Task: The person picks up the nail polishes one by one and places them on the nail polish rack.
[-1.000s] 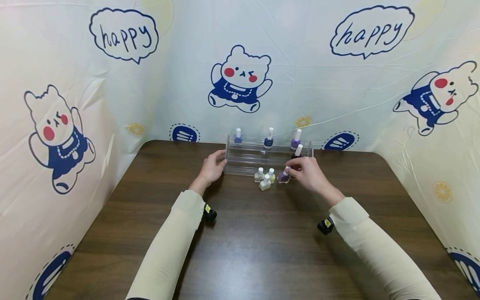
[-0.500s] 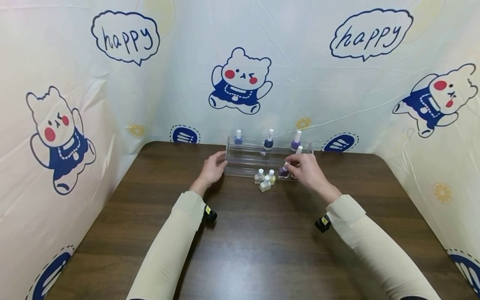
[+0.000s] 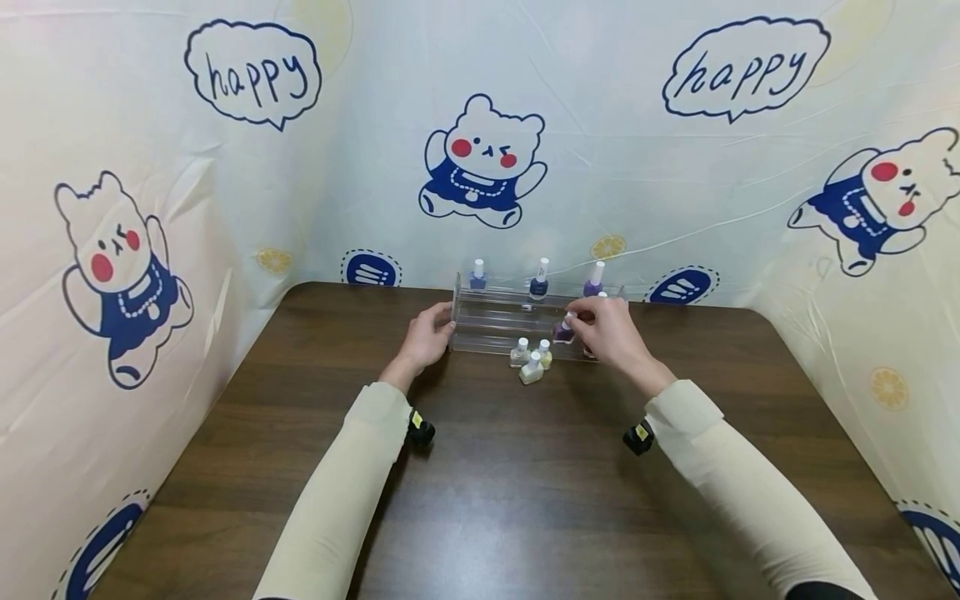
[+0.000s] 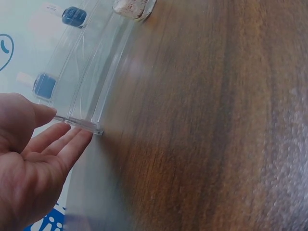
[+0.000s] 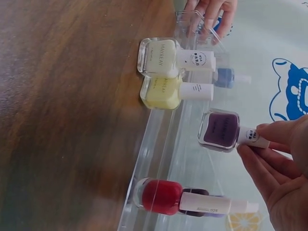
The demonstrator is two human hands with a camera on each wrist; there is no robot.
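Your right hand (image 3: 611, 332) pinches the white cap of a purple polish bottle (image 5: 220, 129), held at the clear tiered rack (image 3: 487, 321); you cannot tell here whether its base touches a tier. Your left hand (image 3: 427, 337) touches the rack's left end panel, fingers fairly straight. Top tier, left to right: 1 light blue bottle (image 3: 477, 280), 1 navy bottle (image 3: 538, 288), 1 violet bottle (image 3: 592, 288). Red bottle (image 5: 161, 197): rack's right part, low. Grouped at the front edge: 1 speckled bottle (image 3: 519, 357), 1 yellow bottle (image 5: 161, 94), 1 pale bottle (image 5: 161, 57), the last on the counter (image 3: 480, 483).
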